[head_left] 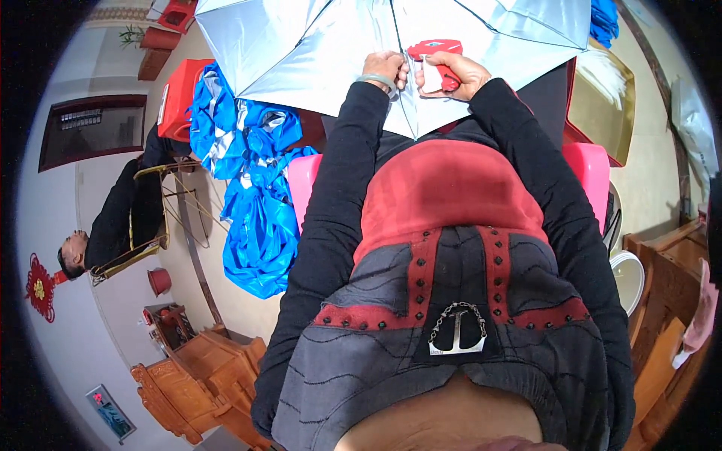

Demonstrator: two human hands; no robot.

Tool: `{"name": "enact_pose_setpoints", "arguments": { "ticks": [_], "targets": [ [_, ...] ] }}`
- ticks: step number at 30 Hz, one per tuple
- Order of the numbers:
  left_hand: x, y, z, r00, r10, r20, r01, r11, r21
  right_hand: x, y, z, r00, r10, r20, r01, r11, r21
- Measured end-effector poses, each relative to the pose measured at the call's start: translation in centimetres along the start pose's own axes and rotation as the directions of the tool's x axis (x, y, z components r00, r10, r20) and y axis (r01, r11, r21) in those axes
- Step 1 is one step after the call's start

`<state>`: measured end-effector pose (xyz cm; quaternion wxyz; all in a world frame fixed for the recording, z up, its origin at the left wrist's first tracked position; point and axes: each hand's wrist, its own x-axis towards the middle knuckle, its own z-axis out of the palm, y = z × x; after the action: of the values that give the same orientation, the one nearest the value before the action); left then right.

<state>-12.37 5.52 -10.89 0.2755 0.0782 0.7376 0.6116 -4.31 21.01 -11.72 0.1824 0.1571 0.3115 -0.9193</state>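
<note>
Across my lap and the space ahead spreads a silver umbrella canopy (pixel 323 52) with dark ribs, its inner side toward me. My left hand (pixel 386 69), with a pale bangle on the wrist, is closed at a rib near the canopy's near edge. Its fingers pinch there, but what lies between them is too small to make out. Close beside it, my right hand (pixel 465 74) grips a red-and-white handheld tool (pixel 436 51), whose exact kind I cannot tell. The tool's red head lies over the silver cloth, next to the rib.
Crumpled blue-and-silver cloth (pixel 259 233) is heaped at my left, beside a red box (pixel 179 101). A yellowish tray (pixel 602 105) with white strips stands at the right. Pink seat sides (pixel 587 177) flank me. Another person (pixel 124 214) sits on a chair at far left; wooden furniture (pixel 188 376) stands nearer.
</note>
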Motion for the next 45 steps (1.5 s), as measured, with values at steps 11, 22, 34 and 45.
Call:
{"name": "enact_pose_setpoints", "arguments": {
  "ticks": [11, 22, 34, 45],
  "targets": [
    [0.1, 0.1, 0.4, 1.000, 0.012, -0.011, -0.011, 0.997, 0.079, 0.0, 0.0, 0.2, 1.000, 0.007, -0.006, -0.007, 1.000, -0.024],
    [0.2, -0.2, 0.3, 0.998, 0.018, -0.062, -0.013, 0.996, 0.089, -0.6, -0.1, 0.5, 1.000, 0.000, -0.017, -0.001, 0.999, -0.047],
    [0.2, 0.0, -0.6, 0.999, -0.047, 0.018, 0.049, 0.988, -0.145, -0.3, 0.0, 0.2, 0.999, -0.001, 0.034, 0.002, 1.000, -0.018],
    [0.5, -0.3, -0.9, 0.998, -0.058, 0.008, 0.059, 0.990, -0.131, -0.4, -0.1, 0.3, 0.999, 0.007, 0.051, -0.006, 1.000, -0.016]
  ]
}}
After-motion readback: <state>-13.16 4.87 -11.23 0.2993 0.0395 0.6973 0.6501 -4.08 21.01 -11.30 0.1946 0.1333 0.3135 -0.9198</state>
